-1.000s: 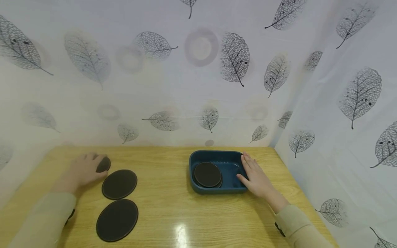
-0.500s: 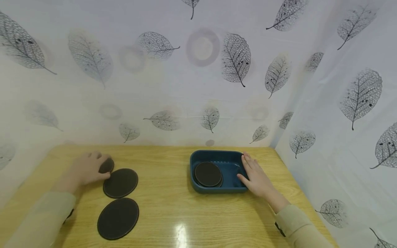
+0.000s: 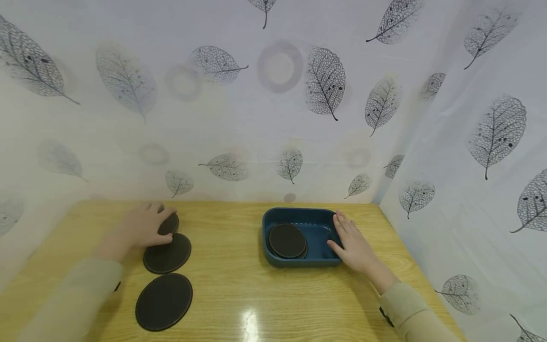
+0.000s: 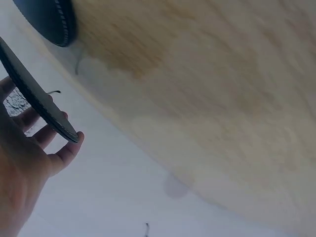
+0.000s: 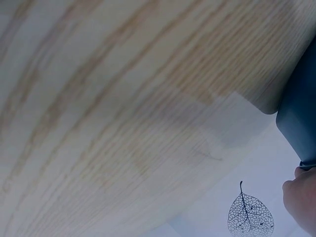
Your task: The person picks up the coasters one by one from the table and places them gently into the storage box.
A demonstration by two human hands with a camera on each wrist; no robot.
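In the head view my left hand (image 3: pixel 143 225) grips a round black coaster (image 3: pixel 169 223) with stitched edging by its rim. The left wrist view shows this coaster (image 4: pixel 34 94) tilted and off the table, fingers and thumb round its edge. Below it, two black coasters lie flat on the table, a middle one (image 3: pixel 167 255) and a nearer one (image 3: pixel 164 302). My right hand (image 3: pixel 354 243) rests on the right end of a dark blue rectangular tray (image 3: pixel 318 237), fingers straight along the rim. Inside the tray's left half, black coasters (image 3: pixel 287 241) lie stacked.
The light wooden table (image 3: pixel 226 294) ends at a white leaf-printed curtain (image 3: pixel 239 118) behind and on the right. Between the flat coasters and the tray lies a stretch of bare wood.
My left hand has moved to the right with the coaster, now partly over the middle coaster. The right hand and the tray have stayed in place.
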